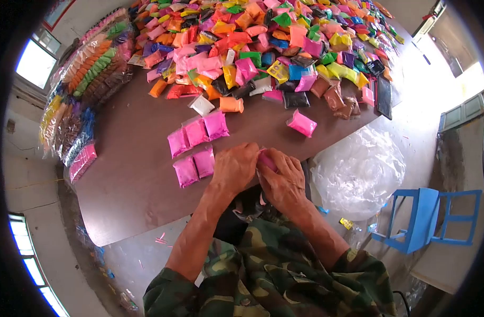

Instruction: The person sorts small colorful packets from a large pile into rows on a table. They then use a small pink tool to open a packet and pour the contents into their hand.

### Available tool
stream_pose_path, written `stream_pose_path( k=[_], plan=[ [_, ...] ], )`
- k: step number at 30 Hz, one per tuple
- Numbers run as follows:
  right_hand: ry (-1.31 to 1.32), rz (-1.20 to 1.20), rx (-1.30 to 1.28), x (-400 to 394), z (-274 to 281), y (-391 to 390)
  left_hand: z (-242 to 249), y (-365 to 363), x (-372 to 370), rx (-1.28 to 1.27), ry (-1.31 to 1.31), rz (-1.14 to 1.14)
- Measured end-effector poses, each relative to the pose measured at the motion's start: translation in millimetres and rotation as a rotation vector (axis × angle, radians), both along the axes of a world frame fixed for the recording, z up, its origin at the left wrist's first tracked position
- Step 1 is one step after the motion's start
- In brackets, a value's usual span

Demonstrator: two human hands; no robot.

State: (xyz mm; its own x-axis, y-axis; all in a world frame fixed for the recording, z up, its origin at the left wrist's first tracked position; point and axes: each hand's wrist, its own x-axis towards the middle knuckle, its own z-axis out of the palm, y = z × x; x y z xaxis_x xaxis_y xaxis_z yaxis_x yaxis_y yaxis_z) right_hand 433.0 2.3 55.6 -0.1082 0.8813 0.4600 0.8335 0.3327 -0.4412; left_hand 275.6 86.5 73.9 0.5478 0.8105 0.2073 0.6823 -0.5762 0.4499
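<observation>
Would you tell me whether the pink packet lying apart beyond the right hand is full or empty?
Full: the packet bulges with pink material.

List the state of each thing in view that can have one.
Held pink packet, partly hidden
Right hand, fingers curled around it
Left hand, fingers curled
Five pink packets, in two rows
Lone pink packet, lying apart
Coloured packets, heaped
Clear plastic bag, crumpled
Blue chair, unoccupied

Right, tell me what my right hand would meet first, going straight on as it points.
Most likely the left hand, whose fingers sit close ahead of the right hand, by the pink packet it holds; the depth between them is hard to judge.
</observation>
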Motion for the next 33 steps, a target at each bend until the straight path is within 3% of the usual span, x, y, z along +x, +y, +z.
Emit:
stream_pose_path(
  k=[14, 20, 26, 29, 33],
  plan=[
    [0.064, -0.041, 0.068, -1, -2, 0, 11, 10, 12, 0.023, 0.12, 0.041],
    [0.109, -0.059, 0.088, -4, -8, -6, -5, 8, -2, -0.055, -0.063, 0.044],
    [0.141, -0.077, 0.078, -5, -4, -6, -1, 15, 2, 0.073, 0.069, 0.082],
    [0.145, -0.061, 0.044, -4, -4, -6, 20, -1, 1, 0.033, -0.002, 0.07],
    [0.146, -0.051, 0.057, -4, -8, -9, 0, -26, -8, 0.094, 0.032, 0.088]
  ],
)
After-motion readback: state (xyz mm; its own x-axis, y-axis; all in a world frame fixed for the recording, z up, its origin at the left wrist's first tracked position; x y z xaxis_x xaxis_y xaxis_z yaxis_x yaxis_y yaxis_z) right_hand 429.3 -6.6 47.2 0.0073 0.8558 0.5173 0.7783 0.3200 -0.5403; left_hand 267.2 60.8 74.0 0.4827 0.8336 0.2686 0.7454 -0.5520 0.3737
